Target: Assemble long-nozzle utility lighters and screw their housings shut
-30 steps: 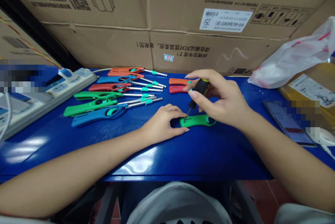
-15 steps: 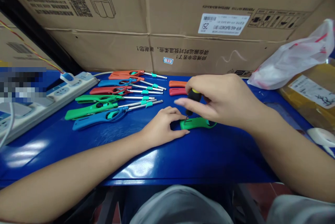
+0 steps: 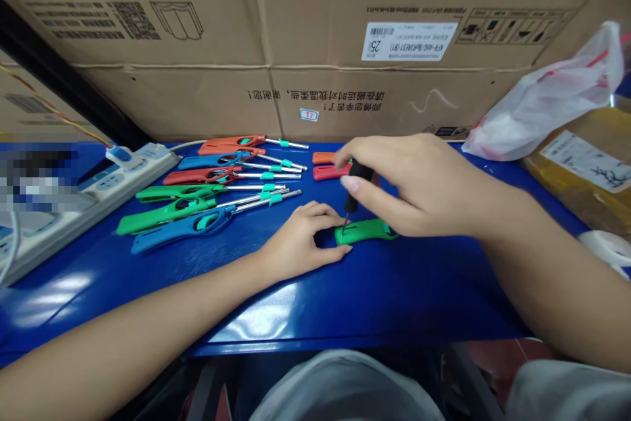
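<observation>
A green lighter handle lies flat on the blue table. My left hand rests on the table with thumb and fingers pinching the handle's left end. My right hand is wrapped around a black-handled screwdriver, which stands nearly upright with its tip on the left end of the green handle. Behind my right hand lie two short orange and red handles, partly hidden by it.
Several long-nosed lighters in orange, blue, red and green lie in a row at the left. A white power strip sits at the far left. Cardboard boxes wall the back. A white plastic bag lies at the right.
My right hand has turned over the screwdriver, its fingers shifting round the handle; the yellow top seen a second ago is now covered. The left hand and green handle stay put.
</observation>
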`<state>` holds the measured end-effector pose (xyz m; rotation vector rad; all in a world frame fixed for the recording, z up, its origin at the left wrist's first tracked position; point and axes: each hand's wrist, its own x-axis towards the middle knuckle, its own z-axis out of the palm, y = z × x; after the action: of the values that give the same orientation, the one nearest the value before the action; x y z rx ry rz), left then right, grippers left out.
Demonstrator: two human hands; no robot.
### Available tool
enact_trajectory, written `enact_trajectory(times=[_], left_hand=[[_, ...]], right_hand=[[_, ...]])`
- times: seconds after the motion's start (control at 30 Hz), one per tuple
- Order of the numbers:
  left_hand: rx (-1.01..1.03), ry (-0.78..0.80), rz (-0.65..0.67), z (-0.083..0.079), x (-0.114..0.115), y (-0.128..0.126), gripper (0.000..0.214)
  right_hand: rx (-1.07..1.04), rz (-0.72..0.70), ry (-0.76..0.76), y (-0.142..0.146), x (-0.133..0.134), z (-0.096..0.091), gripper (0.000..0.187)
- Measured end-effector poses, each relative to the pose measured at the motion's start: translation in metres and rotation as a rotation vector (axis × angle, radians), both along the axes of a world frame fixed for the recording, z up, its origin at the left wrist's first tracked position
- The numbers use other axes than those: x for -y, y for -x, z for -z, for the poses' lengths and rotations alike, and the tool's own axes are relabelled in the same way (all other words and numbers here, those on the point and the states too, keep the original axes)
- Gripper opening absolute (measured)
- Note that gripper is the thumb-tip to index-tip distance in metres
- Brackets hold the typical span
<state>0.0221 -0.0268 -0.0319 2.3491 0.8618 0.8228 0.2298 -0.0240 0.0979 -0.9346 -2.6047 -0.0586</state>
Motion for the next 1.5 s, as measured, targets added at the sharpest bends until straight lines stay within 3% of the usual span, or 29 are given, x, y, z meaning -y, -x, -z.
enact_trajectory(times=[0.13, 0.2, 0.33, 0.53, 0.73, 0.93, 1.0, 1.13, 1.4, 1.5], left_hand=[[-0.026, -0.006, 0.029, -0.001, 0.0, 0.001, 0.034], [-0.015, -0.006, 0.043, 0.0, -0.001, 0.001, 0.034], [-0.02, 0.0, 0.05, -0.001, 0.0, 0.001, 0.033], [-0.024, -0.001, 0.036, -0.002, 0.0, 0.001, 0.031], [-0.036, 0.008, 0.046, -0.001, 0.0, 0.001, 0.032], [-0.04, 0.012, 0.034, -0.003, 0.0, 0.001, 0.03], [-0.039, 0.03, 0.041, -0.002, 0.0, 0.001, 0.03], [-0.034, 0.03, 0.041, -0.002, 0.0, 0.001, 0.032], [-0.037, 0.002, 0.037, -0.003, 0.0, 0.001, 0.032], [-0.022, -0.008, 0.037, 0.0, 0.0, 0.001, 0.03]], right_hand=[[-0.002, -0.118, 0.105, -0.003, 0.0, -0.003, 0.026], [0.006, -0.047, 0.064, 0.0, -0.001, 0.0, 0.025], [0.016, 0.104, -0.06, 0.003, 0.001, 0.002, 0.041], [0.019, -0.123, 0.141, -0.006, 0.002, -0.007, 0.026], [0.042, 0.058, -0.018, 0.001, -0.001, 0.0, 0.036], [0.022, -0.133, 0.19, -0.006, 0.0, -0.006, 0.023], [0.021, -0.109, 0.147, -0.006, -0.003, -0.003, 0.024], [0.037, 0.019, -0.002, -0.003, -0.003, -0.001, 0.045], [-0.026, -0.117, 0.193, -0.009, -0.005, -0.006, 0.022], [-0.031, -0.064, 0.092, -0.006, -0.009, 0.0, 0.037]])
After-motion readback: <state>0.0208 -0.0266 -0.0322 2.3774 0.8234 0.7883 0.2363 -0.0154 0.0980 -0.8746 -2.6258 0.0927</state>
